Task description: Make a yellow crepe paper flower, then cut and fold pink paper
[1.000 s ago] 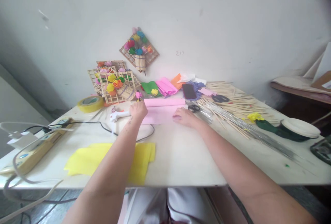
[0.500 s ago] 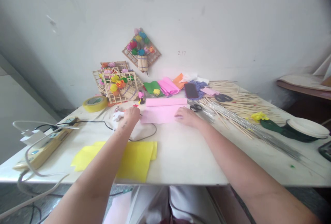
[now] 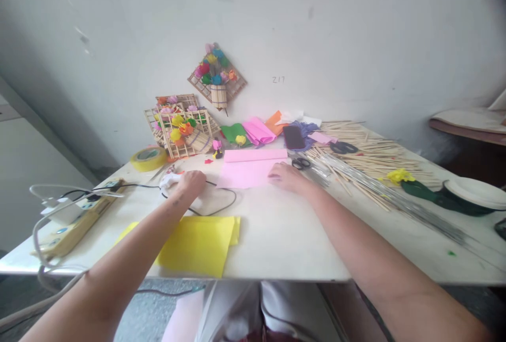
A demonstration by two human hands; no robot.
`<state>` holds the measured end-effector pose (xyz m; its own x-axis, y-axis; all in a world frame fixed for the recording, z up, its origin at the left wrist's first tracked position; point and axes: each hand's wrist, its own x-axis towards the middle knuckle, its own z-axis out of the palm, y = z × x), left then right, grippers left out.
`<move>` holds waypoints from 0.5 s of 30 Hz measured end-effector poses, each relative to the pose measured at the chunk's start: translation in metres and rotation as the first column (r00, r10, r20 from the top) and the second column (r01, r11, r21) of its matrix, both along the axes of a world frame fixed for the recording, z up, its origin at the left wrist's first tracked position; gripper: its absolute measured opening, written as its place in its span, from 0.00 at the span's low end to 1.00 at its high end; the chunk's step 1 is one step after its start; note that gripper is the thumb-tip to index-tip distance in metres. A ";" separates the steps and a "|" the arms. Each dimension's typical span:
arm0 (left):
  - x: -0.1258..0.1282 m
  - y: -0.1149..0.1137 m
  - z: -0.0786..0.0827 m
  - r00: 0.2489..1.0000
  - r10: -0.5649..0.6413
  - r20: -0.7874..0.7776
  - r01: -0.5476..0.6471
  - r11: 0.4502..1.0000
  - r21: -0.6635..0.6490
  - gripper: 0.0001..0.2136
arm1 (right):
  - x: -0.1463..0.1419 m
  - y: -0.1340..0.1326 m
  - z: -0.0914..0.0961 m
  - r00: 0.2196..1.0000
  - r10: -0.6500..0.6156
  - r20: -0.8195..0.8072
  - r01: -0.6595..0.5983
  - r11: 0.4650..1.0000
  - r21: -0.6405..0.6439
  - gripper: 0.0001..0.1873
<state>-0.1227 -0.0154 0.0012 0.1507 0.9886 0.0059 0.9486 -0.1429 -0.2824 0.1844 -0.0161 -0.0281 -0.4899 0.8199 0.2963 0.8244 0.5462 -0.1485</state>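
A sheet of pink crepe paper lies on the white table, its far edge rolled or folded over. My right hand is at the sheet's right edge, fingers bent and closed on it. Left of the paper, my left hand is closed at a white glue gun with a bit of orange on it. The hand hides part of the gun, and a black cord loops beside it. Nearer me, under my left forearm, lies folded yellow crepe paper. Black-handled scissors lie just beyond my right hand.
On the left are a power strip with cables and a roll of yellow tape. Stick frames with paper flowers lean behind. Wooden sticks, wires, a phone and a white bowl lie to the right.
My left hand has moved left, away from the pink paper, and the glue gun has shifted left with it. My right hand stays at the paper's right edge.
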 end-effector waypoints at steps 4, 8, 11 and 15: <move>-0.011 -0.003 -0.005 0.998 0.010 -0.069 -0.006 0.998 0.057 0.11 | 0.001 0.001 -0.001 1.000 0.004 -0.009 -0.004 1.000 0.014 0.12; -0.016 -0.005 -0.011 0.990 -0.042 -0.132 0.054 0.995 0.087 0.14 | 0.001 0.001 -0.002 1.000 0.005 -0.009 -0.005 1.000 0.028 0.11; -0.019 -0.010 -0.013 0.976 -0.084 -0.202 0.106 0.989 0.099 0.17 | 0.000 0.001 -0.002 1.000 -0.004 -0.008 0.004 1.000 0.023 0.11; -0.024 -0.018 -0.013 0.972 -0.097 -0.213 0.119 0.989 0.092 0.18 | 0.000 0.002 -0.003 1.000 -0.013 -0.011 0.013 1.000 0.020 0.11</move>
